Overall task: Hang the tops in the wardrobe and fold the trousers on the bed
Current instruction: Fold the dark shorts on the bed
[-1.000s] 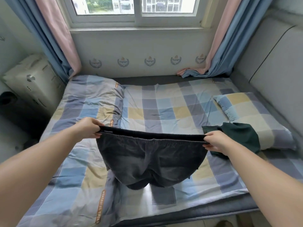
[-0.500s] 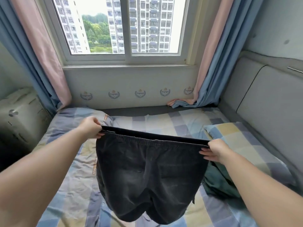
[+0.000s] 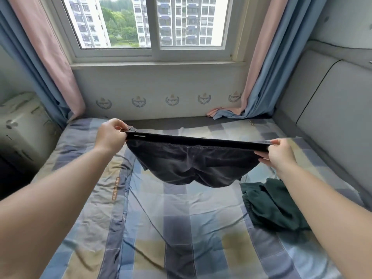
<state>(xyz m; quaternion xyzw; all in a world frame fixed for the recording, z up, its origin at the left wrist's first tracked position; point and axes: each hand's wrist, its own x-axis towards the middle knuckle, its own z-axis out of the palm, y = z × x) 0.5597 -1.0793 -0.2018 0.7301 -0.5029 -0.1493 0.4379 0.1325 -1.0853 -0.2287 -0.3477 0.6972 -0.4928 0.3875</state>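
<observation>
A person is holding a pair of dark grey trousers (image 3: 191, 164) by the waistband above a bed (image 3: 181, 228) covered in a blue, grey and yellow checked sheet. The left hand (image 3: 109, 135) is pinching the left end of the waistband, fingers closed on the fabric beside a small label. The right hand (image 3: 278, 156) is gripping the right end, thumb on top and fingers curled beneath. The waistband is being pulled taut between the two hands, running from side to side across the view and sloping slightly down toward the right. The rest of the garment is billowing below and beyond that line, its seat bulging toward the camera and its lower edge hanging clear of the sheet; the legs are hidden behind the seat, so how far they reach cannot be told.

A crumpled dark green garment (image 3: 271, 206) is lying on the sheet near the right forearm, apart from the trousers. Beyond the bed, a window (image 3: 153, 23) is showing apartment towers and trees, framed by pink and blue curtains (image 3: 259, 63) whose right hem is spilling onto the mattress edge. A padded grey headboard (image 3: 330, 117) is running along the right side.
</observation>
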